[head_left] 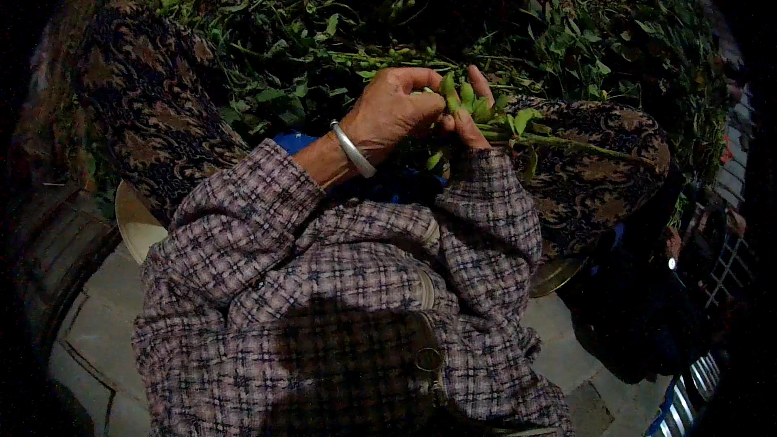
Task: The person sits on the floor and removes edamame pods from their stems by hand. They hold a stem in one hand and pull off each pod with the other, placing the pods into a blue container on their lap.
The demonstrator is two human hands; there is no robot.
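My left hand, with a silver bangle on its wrist, is curled closed against a cluster of plump green bean pods. A bit of pale green shows between its thumb and forefinger; the rest of what it grips is hidden. Facing it, my right hand holds the leafy plant stalk that bears the pods, thumb near and one finger raised behind them. The stalk's bare end runs rightward over my patterned trouser leg.
Cut green plants lie heaped before my knees, with more foliage at the right. Pale curved rims show at both sides of me above paving. A person in dark clothing is partly visible at right.
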